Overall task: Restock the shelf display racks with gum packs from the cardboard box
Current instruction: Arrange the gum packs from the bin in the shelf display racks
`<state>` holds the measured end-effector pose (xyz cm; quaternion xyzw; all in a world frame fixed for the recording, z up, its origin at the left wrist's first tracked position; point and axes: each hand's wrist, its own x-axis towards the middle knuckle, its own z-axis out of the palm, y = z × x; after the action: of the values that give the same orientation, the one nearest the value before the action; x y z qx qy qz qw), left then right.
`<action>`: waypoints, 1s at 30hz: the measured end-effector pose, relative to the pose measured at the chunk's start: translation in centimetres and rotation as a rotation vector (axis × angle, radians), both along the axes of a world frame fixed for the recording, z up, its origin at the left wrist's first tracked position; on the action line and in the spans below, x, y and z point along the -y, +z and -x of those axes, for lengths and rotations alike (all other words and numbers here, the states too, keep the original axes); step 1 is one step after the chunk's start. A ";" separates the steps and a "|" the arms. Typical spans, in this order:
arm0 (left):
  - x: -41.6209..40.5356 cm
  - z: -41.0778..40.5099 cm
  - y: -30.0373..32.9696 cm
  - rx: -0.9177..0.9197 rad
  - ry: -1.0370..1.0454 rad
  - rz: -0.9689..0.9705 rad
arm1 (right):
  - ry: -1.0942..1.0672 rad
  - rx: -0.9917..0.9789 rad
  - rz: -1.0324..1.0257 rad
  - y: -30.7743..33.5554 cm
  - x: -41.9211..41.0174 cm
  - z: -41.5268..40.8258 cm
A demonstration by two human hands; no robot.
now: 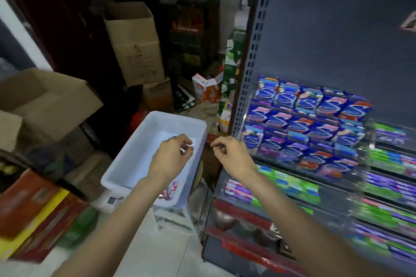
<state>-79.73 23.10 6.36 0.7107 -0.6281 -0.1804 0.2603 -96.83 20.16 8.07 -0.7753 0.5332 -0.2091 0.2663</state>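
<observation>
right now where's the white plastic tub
In the head view the white plastic tub sits left of centre, under the left hand, just left of the shelf's grey upright post, with cardboard boxes on its left.

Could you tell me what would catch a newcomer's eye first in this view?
Probably the blue gum packs filling the clear rack on the shelf at right. Next, the white tub at centre, with both hands hovering, fingers loosely curled. Open cardboard boxes pile up at left and behind.
</observation>
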 end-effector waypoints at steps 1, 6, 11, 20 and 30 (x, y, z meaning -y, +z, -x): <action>-0.5 -2.2 -1.0 -0.017 0.041 -0.037 | 0.024 -0.017 -0.035 -0.8 -0.2 -2.0; -3.3 -11.0 -6.9 -0.107 0.258 -0.226 | 0.138 -0.059 -0.210 -5.5 -0.7 -10.2; -4.9 -14.8 -12.8 -0.180 0.473 -0.422 | 0.210 -0.129 -0.406 -11.2 -0.4 -15.3; -4.9 -17.0 -19.1 -0.880 0.719 -0.353 | 0.345 -0.262 -0.771 -17.9 0.8 -19.0; -5.1 -16.8 -18.6 -1.173 0.768 -0.306 | 0.405 -0.245 -0.766 -19.7 0.0 -19.5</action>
<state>-62.97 28.24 -12.21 0.6961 -0.0583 -0.5142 0.4976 -77.34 20.17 -11.62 -0.7285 0.4374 0.1532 0.5044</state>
